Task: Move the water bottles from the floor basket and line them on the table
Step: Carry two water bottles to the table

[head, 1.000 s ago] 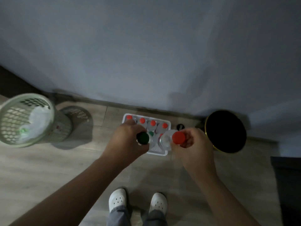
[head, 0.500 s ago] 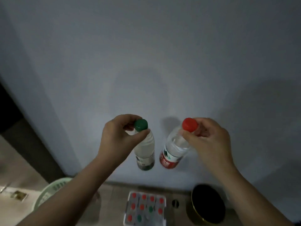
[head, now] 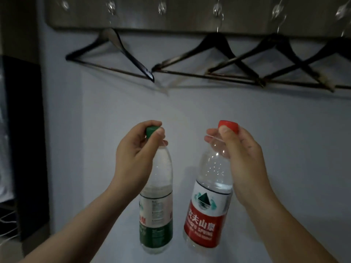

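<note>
I've swung the view up: basket and floor gone, dark coat hangers point(head: 218, 59) now overhead | left hand point(head: 136, 160) pinches the green-capped clear plastic bottle point(head: 157, 211) at its neck | right hand point(head: 241, 160) grips the red-capped, red-labelled clear plastic bottle point(head: 207, 215) likewise | both dangle mid-air before the wall.

Both forearms are bare, no sleeves or jewellery; left hand point(head: 135, 158) and right hand point(head: 242, 160) ungloved.
</note>
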`<control>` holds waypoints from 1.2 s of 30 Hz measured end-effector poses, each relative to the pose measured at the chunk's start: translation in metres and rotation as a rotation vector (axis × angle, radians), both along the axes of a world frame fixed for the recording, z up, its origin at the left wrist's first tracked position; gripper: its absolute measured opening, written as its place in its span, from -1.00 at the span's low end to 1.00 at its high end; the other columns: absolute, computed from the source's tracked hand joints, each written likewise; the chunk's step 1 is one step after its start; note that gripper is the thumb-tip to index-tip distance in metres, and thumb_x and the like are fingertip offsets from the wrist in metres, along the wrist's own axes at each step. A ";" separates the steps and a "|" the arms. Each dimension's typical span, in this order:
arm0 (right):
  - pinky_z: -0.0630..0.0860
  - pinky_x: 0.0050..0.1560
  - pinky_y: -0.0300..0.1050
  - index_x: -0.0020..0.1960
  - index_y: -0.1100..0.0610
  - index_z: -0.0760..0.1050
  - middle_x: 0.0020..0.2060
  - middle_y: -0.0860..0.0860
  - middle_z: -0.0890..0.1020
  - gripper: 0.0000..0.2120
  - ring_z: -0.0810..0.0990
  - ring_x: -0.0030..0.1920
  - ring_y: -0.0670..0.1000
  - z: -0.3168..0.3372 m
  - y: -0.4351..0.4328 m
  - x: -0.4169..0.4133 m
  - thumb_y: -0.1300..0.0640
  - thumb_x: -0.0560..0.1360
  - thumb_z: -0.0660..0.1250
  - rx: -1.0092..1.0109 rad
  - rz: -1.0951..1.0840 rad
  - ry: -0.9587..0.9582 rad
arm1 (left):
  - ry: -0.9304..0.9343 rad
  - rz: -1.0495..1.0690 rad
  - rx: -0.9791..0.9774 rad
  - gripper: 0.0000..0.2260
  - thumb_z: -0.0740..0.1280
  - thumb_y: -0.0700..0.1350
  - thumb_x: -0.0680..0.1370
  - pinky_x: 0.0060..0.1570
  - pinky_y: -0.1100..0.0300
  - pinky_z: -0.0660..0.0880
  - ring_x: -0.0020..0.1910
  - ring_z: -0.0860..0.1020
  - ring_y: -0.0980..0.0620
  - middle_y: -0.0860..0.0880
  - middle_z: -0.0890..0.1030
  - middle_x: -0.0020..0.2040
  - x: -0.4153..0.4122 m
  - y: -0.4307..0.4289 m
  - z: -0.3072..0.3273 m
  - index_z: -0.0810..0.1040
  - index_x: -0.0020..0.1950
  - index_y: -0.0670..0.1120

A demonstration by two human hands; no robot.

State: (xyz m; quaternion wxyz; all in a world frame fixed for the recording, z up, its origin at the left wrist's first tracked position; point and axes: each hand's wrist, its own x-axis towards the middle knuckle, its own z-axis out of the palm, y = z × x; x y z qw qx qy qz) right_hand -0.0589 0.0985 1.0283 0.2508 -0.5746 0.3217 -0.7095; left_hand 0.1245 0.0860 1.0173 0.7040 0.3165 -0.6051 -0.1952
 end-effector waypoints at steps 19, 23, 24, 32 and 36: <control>0.55 -0.17 -0.35 -0.01 0.19 0.56 -0.20 0.00 0.71 -0.68 0.67 -0.17 -0.09 0.012 0.012 0.049 -0.06 0.47 0.28 -0.079 0.499 0.125 | 0.063 0.264 -0.067 -0.81 0.24 -0.16 0.55 -0.26 0.41 0.51 -0.26 0.64 0.11 -0.15 0.63 -0.15 0.028 0.095 0.019 0.56 0.10 -0.17; 0.56 -0.15 -0.33 0.01 0.19 0.56 -0.19 0.00 0.70 -0.67 0.68 -0.16 -0.09 0.003 0.011 0.093 -0.05 0.47 0.26 -0.085 0.607 0.156 | 0.057 0.383 -0.045 -0.75 0.24 -0.10 0.52 -0.21 0.35 0.55 -0.21 0.65 0.07 -0.19 0.64 -0.11 0.065 0.111 0.008 0.56 0.12 -0.17; 0.57 -0.13 -0.30 0.02 0.18 0.56 -0.19 0.01 0.70 -0.67 0.68 -0.15 -0.08 0.001 0.011 0.107 -0.06 0.46 0.25 -0.081 0.632 0.153 | 0.063 0.411 -0.045 -0.74 0.25 -0.08 0.52 -0.19 0.34 0.55 -0.20 0.65 0.05 -0.18 0.64 -0.11 0.077 0.115 0.006 0.56 0.13 -0.17; 0.60 -0.05 -0.09 0.01 0.13 0.56 -0.19 0.02 0.71 -0.71 0.69 -0.12 -0.02 -0.020 0.021 0.255 -0.06 0.43 0.29 -0.040 0.820 0.119 | 0.078 0.614 -0.049 -0.80 0.28 -0.06 0.51 -0.15 0.22 0.57 -0.18 0.66 0.01 -0.04 0.67 -0.18 0.211 0.158 -0.016 0.59 0.07 -0.06; 0.59 -0.10 -0.15 0.02 0.12 0.55 -0.18 0.04 0.71 -0.70 0.69 -0.14 -0.01 -0.030 0.030 0.350 -0.07 0.42 0.32 -0.051 0.867 0.086 | 0.054 0.679 -0.070 -0.82 0.32 -0.07 0.51 -0.18 0.34 0.54 -0.20 0.66 0.06 -0.11 0.67 -0.17 0.294 0.181 -0.022 0.59 0.07 -0.09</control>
